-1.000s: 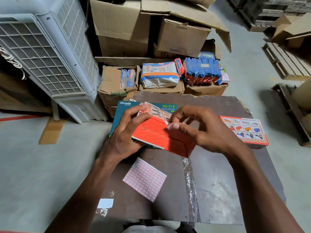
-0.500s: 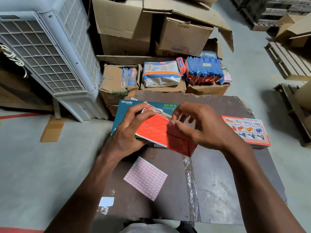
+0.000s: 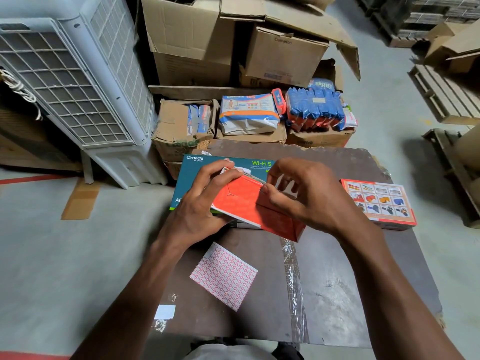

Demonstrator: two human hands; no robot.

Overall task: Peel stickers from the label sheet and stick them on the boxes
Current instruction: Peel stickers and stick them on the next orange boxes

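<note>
Since a moment ago his right hand [image 3: 309,201] has shifted its thumb further onto the orange box [image 3: 246,203], fingers curled, pinching its edge. Left hand [image 3: 205,201] grips the tilted box above the teal box [image 3: 197,170]. Beneath, the label sheet [image 3: 224,275] lies flat on the surface [image 3: 337,294].

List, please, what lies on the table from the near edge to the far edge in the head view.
White paper scrap → label sheet → orange box, held up by both hands → teal Wi-Fi box at the far edge.
</note>
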